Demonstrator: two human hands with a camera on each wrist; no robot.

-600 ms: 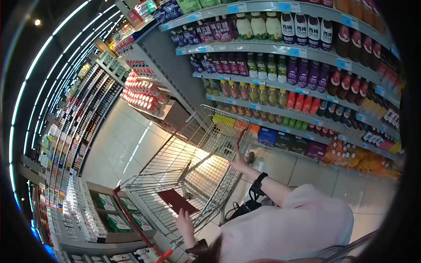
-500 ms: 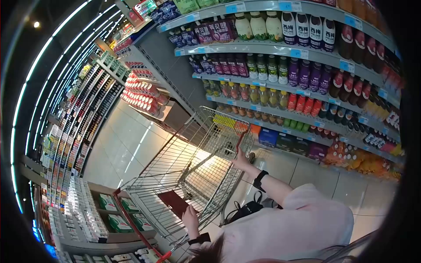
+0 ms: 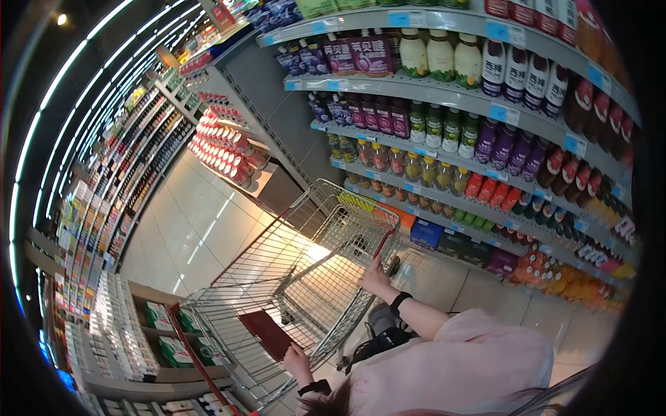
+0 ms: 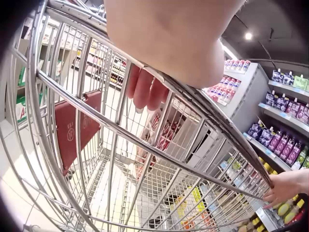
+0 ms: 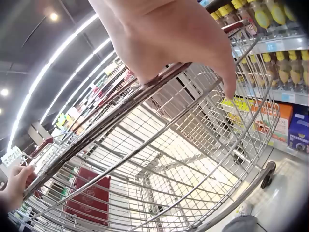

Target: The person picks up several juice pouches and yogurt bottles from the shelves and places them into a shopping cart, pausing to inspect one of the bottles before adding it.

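Observation:
A wire shopping cart [image 3: 333, 321] stands in the aisle at an angle, its near side rail running under both hands. My left hand [image 3: 297, 363] grips that rail; in the left wrist view its fingers [image 4: 141, 93] curl over into the basket. Farther along the same rail, close to the red corner piece [image 3: 382, 244], my right hand [image 3: 377, 279] holds on, with a finger [image 5: 229, 87] hooked down over the wire in the right wrist view. The cart's dark red panel [image 3: 267, 335] lies near my left hand. No goods show inside the basket.
Drink shelves [image 3: 416, 83] with bottles and pouches rise at the right. Beyond the cart is a lit display of red-and-white packs [image 3: 220, 149]. Boxes of green-and-white packs [image 3: 175, 351] stand by the cart's red push handle [image 3: 198, 357]. A black bag [image 3: 381, 343] hangs by my body.
My left hand was raised with its fingers loose and has come down onto the cart's rail, now gripping it. My right hand stays on the rail. The view has shifted slightly.

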